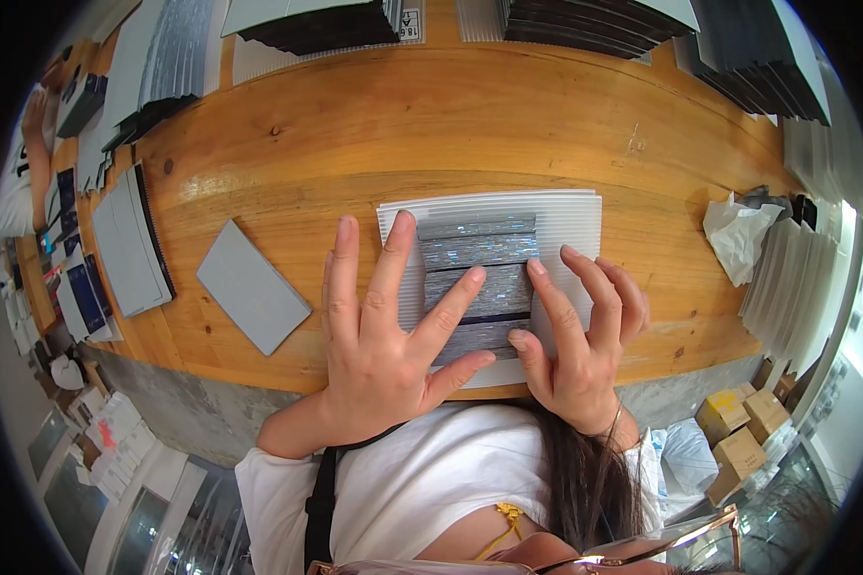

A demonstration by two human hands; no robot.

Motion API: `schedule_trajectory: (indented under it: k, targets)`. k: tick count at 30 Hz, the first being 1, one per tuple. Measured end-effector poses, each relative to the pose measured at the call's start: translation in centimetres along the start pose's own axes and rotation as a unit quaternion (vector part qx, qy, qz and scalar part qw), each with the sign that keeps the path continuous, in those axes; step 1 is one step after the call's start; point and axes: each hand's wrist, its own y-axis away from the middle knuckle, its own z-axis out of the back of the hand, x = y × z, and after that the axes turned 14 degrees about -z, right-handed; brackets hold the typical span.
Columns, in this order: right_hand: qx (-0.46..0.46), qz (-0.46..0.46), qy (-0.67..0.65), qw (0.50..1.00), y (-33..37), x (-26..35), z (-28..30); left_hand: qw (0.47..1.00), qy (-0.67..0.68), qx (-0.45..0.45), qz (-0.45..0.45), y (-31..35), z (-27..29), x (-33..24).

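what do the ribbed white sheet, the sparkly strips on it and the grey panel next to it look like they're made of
White sheet: probably corrugated plastic, judging by its fine parallel ridges and matte look.
Sparkly strips: grey with bluish glints, maybe glitter or holographic film; unclear. Left hand and right hand press on them.
Grey panel: flat, matte, uniform; board or plastic, can't tell.

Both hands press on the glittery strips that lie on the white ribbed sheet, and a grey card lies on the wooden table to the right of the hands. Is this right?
Not quite. The head view shows the grey card to the left of the hands, not the right. The rest holds: the left hand and the right hand rest on the glittery strips on the white ribbed sheet, on the wooden table.
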Motion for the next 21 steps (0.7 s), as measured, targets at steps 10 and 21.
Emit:
schedule_trajectory:
  k: [10,21]
  targets:
    - [-0.006,0.000,-0.007,1.000,0.12,-0.07,0.01,1.000,-0.001,0.002,-0.002,0.03,0.00,0.06]
    - [-0.014,0.004,-0.001,1.000,0.19,-0.14,-0.01,1.000,-0.029,-0.006,0.009,0.08,0.17,-0.17]
